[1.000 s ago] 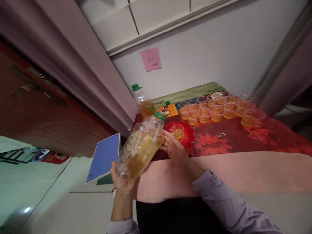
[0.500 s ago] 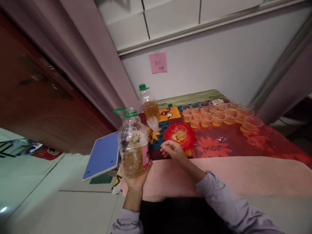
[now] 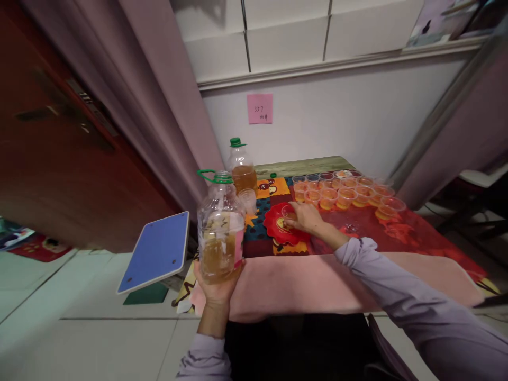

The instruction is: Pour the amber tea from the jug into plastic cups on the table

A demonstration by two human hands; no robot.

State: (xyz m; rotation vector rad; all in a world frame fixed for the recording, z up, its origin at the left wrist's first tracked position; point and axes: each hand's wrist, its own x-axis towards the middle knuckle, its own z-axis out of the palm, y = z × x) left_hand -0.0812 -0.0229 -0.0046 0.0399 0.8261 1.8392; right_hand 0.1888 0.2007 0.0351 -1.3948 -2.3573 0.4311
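My left hand [image 3: 218,288] supports a large clear plastic jug [image 3: 220,238] from below, its fingers wrapped round the base. The jug is upright, uncapped, with a green handle ring at the neck and yellowish liquid in its lower part. Over the red scalloped plate [image 3: 273,233], my right hand [image 3: 307,217] has its fingers round a small clear plastic cup [image 3: 289,212], partly hidden by the hand. Behind the jug are a second, capped jug [image 3: 244,174] of amber liquid and a stack of clear cups [image 3: 248,201].
Several cups of orange-looking liquid [image 3: 347,197] stand in rows at the table's back right. A green cap [image 3: 273,175] lies near the wall. Pink cloth [image 3: 317,280] covers the table's front edge. A blue board [image 3: 156,248] is at the left.
My right hand has moved forward and right from in front of the plate to the cup, and its fingers have closed round it. The left hand still holds the jug; the view has shifted.
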